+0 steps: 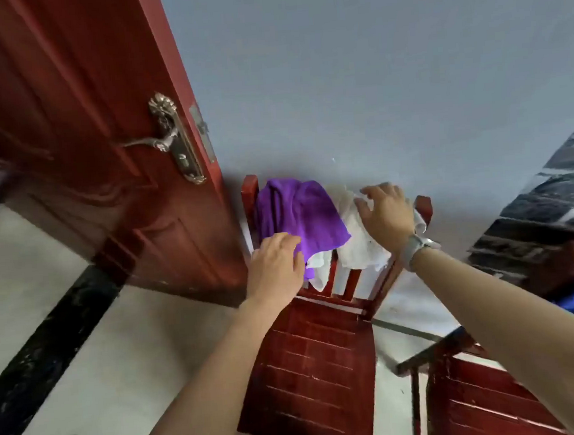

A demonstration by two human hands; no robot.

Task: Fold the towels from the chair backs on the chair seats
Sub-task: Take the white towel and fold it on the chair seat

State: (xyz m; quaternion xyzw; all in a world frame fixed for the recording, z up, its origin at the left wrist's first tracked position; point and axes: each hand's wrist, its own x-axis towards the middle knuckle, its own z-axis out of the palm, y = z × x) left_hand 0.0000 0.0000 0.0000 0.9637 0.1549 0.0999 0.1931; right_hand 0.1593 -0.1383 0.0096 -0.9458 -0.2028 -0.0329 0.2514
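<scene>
Both my hands reach for the towels on the chair back.

My left hand (276, 269), fingers loosely spread, lies on the lower edge of the purple towel (301, 216) draped over the back's left end. My right hand (386, 214), fingers spread wide, rests on the white towel (360, 249) at the right end. The chair (311, 363) seat is bare wood, beside the door (93, 129).

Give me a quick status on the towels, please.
Left hand open at purple towel. Right hand open on white towel. Both draped over chair back; seat bare.
</scene>
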